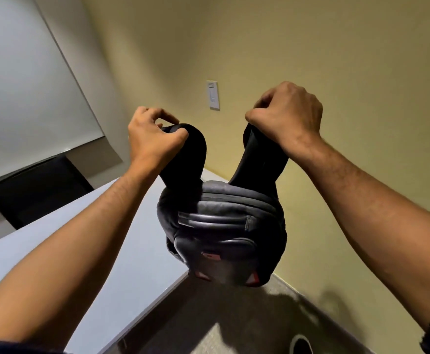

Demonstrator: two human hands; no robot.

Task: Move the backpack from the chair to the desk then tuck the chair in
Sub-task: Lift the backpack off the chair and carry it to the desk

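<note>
Black backpack [221, 226] hangs below both grips, clear of the floor, partly over the corner of the white tabletop [55, 238]. Left hand [152, 139] fisted around the left shoulder strap [185, 154]; right hand [287, 116] fisted around the right shoulder strap [257, 159]. Risks: bag swings and clips the tabletop edge; lands half off the corner and slides to the floor; strap slips if either grip loosens. Chair not in view.

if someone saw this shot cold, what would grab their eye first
The black backpack hanging in the middle of the frame, held up by its two shoulder straps. The left hand grips one strap and the right hand the other, both fists closed, with bare forearms reaching in from the bottom corners. Below and to the left, the pale desk runs up toward the yellow wall.
</note>
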